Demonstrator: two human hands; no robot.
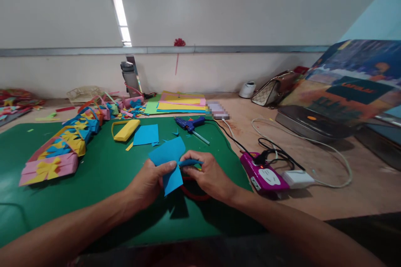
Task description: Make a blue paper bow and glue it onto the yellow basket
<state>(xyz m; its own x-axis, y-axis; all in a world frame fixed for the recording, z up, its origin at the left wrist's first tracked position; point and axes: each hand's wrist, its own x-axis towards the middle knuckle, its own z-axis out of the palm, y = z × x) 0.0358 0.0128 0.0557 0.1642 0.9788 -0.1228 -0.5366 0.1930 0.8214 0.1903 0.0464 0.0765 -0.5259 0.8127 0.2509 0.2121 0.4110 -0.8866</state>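
Both forearms reach in from 6 o'clock. Left hand (pixel 149 181) pinches the blue paper sheet (pixel 167 162) closed in its grip; right hand (pixel 208 175) pinches a blue strip (pixel 190 162), lying 9-to-3, touching the sheet's right edge above the green mat (pixel 94 175) on the desk.

A pixelated patch (pixel 217 109) blurs something beside the paper stack (pixel 181 104); hands (pixel 181 177) hide red scissors (pixel 194 194)
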